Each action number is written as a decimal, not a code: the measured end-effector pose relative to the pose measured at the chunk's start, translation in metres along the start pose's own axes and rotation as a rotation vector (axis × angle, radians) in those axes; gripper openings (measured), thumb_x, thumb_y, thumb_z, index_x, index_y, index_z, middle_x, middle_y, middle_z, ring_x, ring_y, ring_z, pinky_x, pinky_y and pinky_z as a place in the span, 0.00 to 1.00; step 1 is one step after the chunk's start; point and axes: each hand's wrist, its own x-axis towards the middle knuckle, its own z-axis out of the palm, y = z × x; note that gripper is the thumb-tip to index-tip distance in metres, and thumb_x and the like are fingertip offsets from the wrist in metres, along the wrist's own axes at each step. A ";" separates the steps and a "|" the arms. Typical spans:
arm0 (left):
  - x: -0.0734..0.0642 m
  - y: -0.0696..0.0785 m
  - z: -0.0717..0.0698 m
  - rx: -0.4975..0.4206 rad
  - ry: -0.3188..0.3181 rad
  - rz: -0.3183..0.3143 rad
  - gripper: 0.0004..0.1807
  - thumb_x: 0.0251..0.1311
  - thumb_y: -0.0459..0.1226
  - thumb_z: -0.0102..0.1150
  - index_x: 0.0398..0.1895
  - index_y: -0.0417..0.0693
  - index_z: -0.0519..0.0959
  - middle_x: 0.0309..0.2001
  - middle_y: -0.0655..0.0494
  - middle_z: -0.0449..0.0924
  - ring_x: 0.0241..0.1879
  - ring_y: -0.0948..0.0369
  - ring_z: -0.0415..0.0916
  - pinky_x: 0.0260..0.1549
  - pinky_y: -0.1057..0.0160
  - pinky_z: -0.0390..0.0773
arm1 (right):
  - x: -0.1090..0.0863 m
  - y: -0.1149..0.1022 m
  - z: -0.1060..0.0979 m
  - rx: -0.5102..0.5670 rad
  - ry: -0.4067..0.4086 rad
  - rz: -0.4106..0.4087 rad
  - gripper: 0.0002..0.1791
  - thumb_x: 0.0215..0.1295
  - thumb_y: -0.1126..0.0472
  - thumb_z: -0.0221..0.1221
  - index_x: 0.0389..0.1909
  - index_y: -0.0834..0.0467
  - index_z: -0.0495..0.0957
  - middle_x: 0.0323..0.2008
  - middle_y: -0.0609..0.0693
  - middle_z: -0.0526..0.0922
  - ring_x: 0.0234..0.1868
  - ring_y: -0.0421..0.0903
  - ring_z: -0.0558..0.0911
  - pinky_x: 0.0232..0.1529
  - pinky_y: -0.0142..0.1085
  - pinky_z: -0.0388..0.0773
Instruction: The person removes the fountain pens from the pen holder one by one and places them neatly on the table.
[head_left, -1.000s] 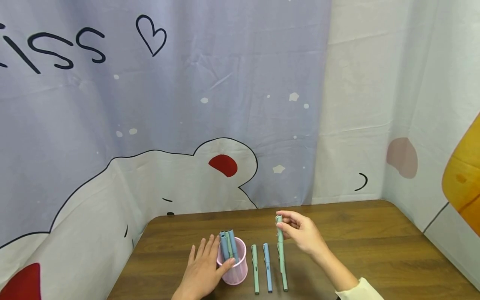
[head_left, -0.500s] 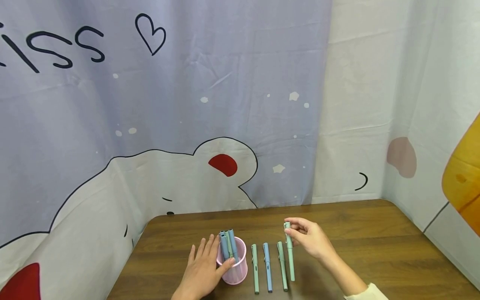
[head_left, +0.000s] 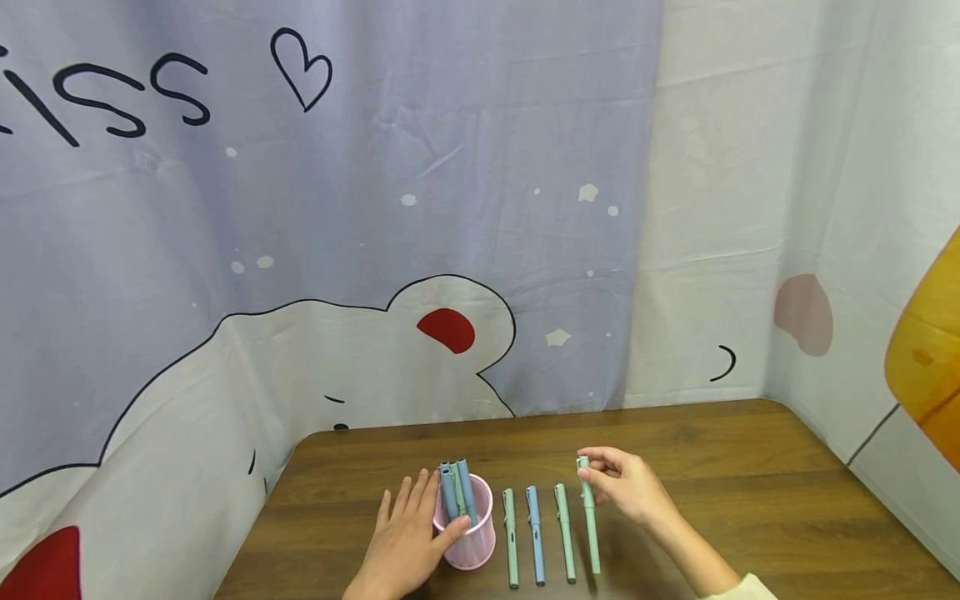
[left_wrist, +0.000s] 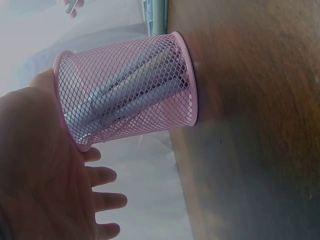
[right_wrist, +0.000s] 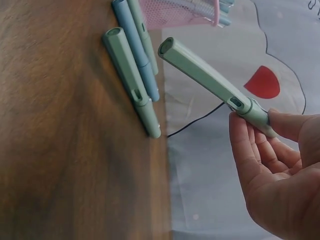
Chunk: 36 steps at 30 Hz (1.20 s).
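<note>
Nearest, at the left, the left hand (head_left: 405, 533) rests against a round pink metal-mesh cup (head_left: 474, 553), its fingers straight and spread and its thumb at the near rim; they are not closed round anything. The cup stands upright on the brown wood-grain desk (head_left: 720, 467) and holds a bunch of slim blue and green pens (head_left: 468, 493), standing on end; their exact count cannot be told.

Just right of the cup, three slim clipped pens lie side by side, apart from one another: a light green pen (head_left: 512, 542), a sky-blue pen (head_left: 536, 546) and a sage green pen (head_left: 566, 546). Their long axes run near to far, clip ends far.

Just right of that row is a slim mint-green pen (head_left: 591, 533), pinched near its far, clip end between the thumb and fingers of the right hand (head_left: 630, 492). It reaches from the fingers toward the near side, almost parallel to the row in the head view; the right wrist view shows it raised off the desk. The right hand is nearer the row's right side, the left hand nearer the cup.

Beyond the desk's far edge hangs a lilac and white printed cloth curtain (head_left: 450, 208).
</note>
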 end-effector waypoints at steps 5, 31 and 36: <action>0.001 0.000 0.000 0.001 -0.004 0.000 0.49 0.67 0.68 0.46 0.79 0.44 0.59 0.77 0.40 0.59 0.76 0.37 0.51 0.72 0.30 0.44 | 0.000 0.007 -0.002 0.006 -0.010 0.016 0.23 0.67 0.61 0.66 0.59 0.67 0.78 0.39 0.55 0.83 0.38 0.46 0.84 0.37 0.42 0.87; 0.000 -0.001 0.000 0.008 -0.006 -0.003 0.49 0.66 0.70 0.45 0.79 0.46 0.58 0.77 0.41 0.58 0.77 0.38 0.51 0.72 0.31 0.44 | 0.003 0.033 -0.002 -0.035 -0.006 0.145 0.23 0.66 0.60 0.66 0.58 0.68 0.78 0.40 0.53 0.83 0.39 0.46 0.82 0.36 0.41 0.87; 0.000 -0.001 0.000 0.006 -0.011 -0.004 0.50 0.66 0.70 0.44 0.79 0.45 0.58 0.77 0.41 0.58 0.77 0.38 0.50 0.72 0.30 0.44 | 0.004 0.037 -0.001 -0.028 -0.018 0.155 0.24 0.66 0.60 0.67 0.58 0.68 0.78 0.40 0.53 0.83 0.39 0.46 0.82 0.36 0.42 0.87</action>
